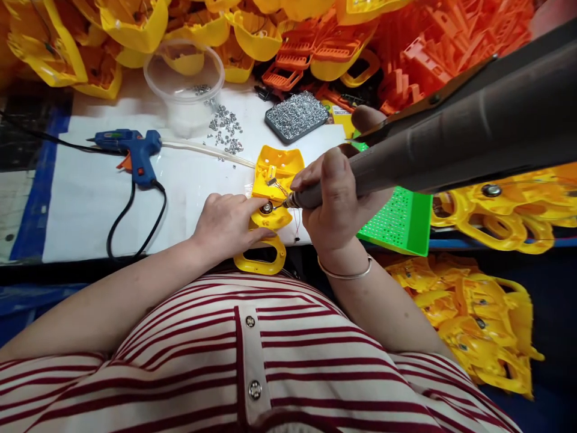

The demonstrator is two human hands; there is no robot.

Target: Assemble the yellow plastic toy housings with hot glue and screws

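My left hand (229,224) grips a yellow plastic housing (280,165) at its left side, the thumb and a finger around a round metal part (267,207). The housing has a handle loop (260,264) at its lower end, and thin wires show inside it. My right hand (333,198) is wrapped round a dark, thick power screwdriver (406,144), which slants down from the upper right. Its tip (291,200) meets the housing beside the round part; the exact contact point is too small to tell.
A blue glue gun (133,150) with a looping cable lies at left. Behind are a clear tub (184,72), loose metal pieces (226,127) and a black screw tray (296,115). A green basket (417,225) stands at right. Yellow shells (135,24) and orange parts (464,54) are piled around.
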